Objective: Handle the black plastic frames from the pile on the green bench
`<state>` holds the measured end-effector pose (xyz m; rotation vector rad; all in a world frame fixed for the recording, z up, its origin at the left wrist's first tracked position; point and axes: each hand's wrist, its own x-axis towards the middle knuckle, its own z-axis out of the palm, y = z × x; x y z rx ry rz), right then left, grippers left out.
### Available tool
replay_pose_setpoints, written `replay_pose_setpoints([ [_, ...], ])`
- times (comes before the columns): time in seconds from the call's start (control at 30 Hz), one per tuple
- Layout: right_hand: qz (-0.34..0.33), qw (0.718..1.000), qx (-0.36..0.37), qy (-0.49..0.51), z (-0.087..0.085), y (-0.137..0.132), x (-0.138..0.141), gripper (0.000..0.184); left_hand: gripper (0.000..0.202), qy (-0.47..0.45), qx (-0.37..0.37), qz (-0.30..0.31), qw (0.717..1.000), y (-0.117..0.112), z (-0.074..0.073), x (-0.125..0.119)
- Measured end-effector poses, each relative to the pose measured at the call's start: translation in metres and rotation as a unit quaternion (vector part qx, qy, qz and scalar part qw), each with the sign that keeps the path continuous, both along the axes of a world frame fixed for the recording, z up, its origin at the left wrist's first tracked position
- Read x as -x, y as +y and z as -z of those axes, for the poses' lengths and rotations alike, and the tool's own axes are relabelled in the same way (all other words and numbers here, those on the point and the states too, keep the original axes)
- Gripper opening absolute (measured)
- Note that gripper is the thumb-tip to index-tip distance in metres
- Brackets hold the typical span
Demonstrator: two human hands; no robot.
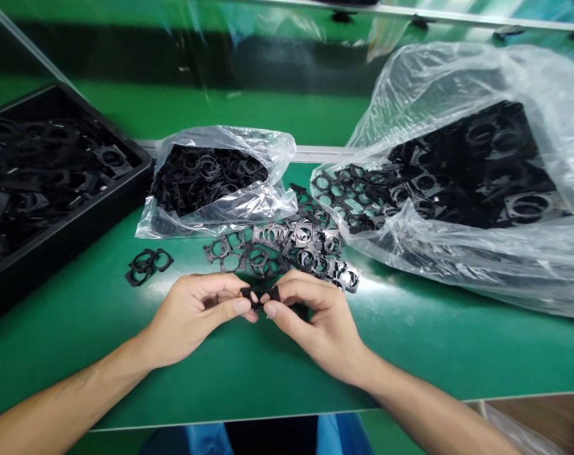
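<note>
Between my two hands is a small black plastic frame (260, 293), pinched by fingertips on both sides and held just above the green table. My left hand (196, 309) grips its left end with thumb and fingers. Its right end sits in the thumb and forefinger of my right hand (318, 319). Fingers cover much of the part, so I cannot tell if it is one piece or two put together. Right behind my hands lies a loose pile of black square frames with round holes (310, 243). A few similar rings (147, 265) lie left of the pile.
A black bin (126, 183) full of black parts stands at the left. Behind the pile lies a small clear bag (282, 205) of black rings. A large clear plastic bag (457, 278) spills frames at the right. The green table (211, 392) ends at a front edge near my body.
</note>
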<state>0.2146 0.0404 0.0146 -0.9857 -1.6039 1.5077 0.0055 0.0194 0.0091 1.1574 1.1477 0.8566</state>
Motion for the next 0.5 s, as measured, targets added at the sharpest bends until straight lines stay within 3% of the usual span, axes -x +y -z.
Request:
replay_pose_setpoints([
  [0.17, -0.019, 0.991, 0.119, 0.055, -0.0021, 0.0019, -0.0003, 0.016, 0.008, -0.016, 0.008, 0.003, 1.000, 0.0002, 0.0000, 0.0008],
  [0.33, -0.048, 0.946, 0.271, 0.169, 0.0011, 0.0044, 0.0011, 0.022, 0.011, 0.028, -0.020, 0.006, 0.999, -0.0009, -0.0001, 0.0023],
  [0.5, -0.039, 0.947, 0.267, 0.173, 0.0004, 0.0044, 0.0033, 0.023, 0.012, 0.056, -0.053, 0.015, 0.997, -0.0013, -0.0006, 0.0031],
])
